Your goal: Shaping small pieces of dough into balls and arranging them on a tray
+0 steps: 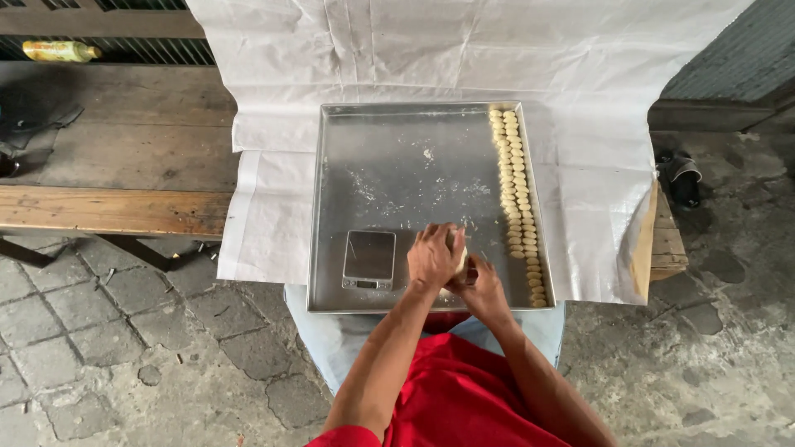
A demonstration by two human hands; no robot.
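Head view: both hands meet over the near edge of a metal tray (pixel 397 149). Left hand (pixel 432 255) and right hand (pixel 482 285) have fingers curled shut around one pale dough lump (pixel 458 252) pressed between them. Small grey scale (pixel 368 259) sits in the tray just left of the hands. Two rows of small dough pieces (pixel 517 199) run along the tray's right side. White paper sheet (pixel 580 124) under the tray, on a wooden bench (pixel 116 207). Yellow-green bottle (pixel 60 51) lies far left.
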